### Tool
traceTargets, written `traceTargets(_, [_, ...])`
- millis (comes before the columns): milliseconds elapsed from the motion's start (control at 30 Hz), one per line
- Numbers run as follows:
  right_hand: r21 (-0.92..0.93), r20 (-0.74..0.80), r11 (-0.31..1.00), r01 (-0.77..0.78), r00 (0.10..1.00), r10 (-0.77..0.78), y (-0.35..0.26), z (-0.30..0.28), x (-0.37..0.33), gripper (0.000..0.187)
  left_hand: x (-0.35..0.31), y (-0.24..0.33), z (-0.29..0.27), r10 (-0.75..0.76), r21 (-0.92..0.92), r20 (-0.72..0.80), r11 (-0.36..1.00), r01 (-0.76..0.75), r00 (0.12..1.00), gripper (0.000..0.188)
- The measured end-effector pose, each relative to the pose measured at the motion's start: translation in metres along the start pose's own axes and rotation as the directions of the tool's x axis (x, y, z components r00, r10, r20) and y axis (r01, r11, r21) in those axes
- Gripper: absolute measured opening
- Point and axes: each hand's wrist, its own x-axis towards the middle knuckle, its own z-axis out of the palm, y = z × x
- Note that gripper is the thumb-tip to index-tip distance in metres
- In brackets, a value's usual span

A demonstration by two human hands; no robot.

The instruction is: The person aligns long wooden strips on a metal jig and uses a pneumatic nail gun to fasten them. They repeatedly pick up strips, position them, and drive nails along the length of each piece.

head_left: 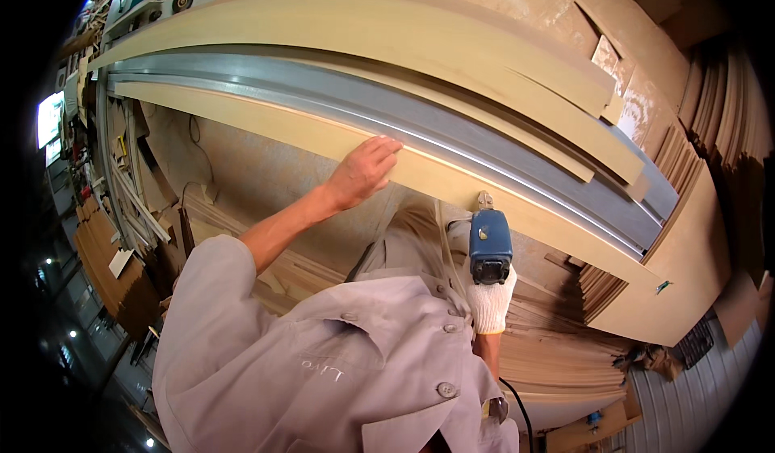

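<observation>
A long pale board runs across in front of me, its far edge bordering a grey metal channel. My left hand is bare, its fingers closed over that board's far edge near the middle. In a white knitted glove, my right hand grips a blue power tool with a black end towards me. The tool's metal nose meets the board's near edge, to the right of my left hand. Its body hides most of my right fingers, and its exact kind cannot be made out.
Further pale boards lie beyond the metal channel. A black cord hangs beside my right arm. Stacked brown sheets fill the lower right, and more brown panels stand at the left. A small grinding wheel sits at the far left.
</observation>
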Motion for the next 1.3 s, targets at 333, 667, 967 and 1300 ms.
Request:
traceTargets(333, [-0.085,0.06,0.995,-0.055,0.996,0.06,-0.005,-0.01,-0.002,0.05,0.026,0.03,0.016,0.008,-0.097,-0.003,0.995,-0.008,1.0,0.042])
traceTargets(667, [0.0,0.1,0.993,-0.118,0.988,0.117,-0.022,-0.013,0.008,0.032,0.028,0.027,0.019,-0.001,-0.146,-0.02,0.989,-0.002,1.0,0.033])
traceTargets(967, [0.008,0.106,0.99,-0.14,0.985,0.138,-0.017,-0.014,0.006,0.037,0.028,0.025,0.017,0.017,-0.158,-0.001,0.987,-0.017,1.0,0.031])
traceTargets(1300, [-0.044,0.041,0.998,-0.05,0.998,0.052,-0.018,-0.013,0.004,0.035,0.03,0.025,0.017,0.029,-0.136,0.011,0.99,-0.027,1.0,0.031])
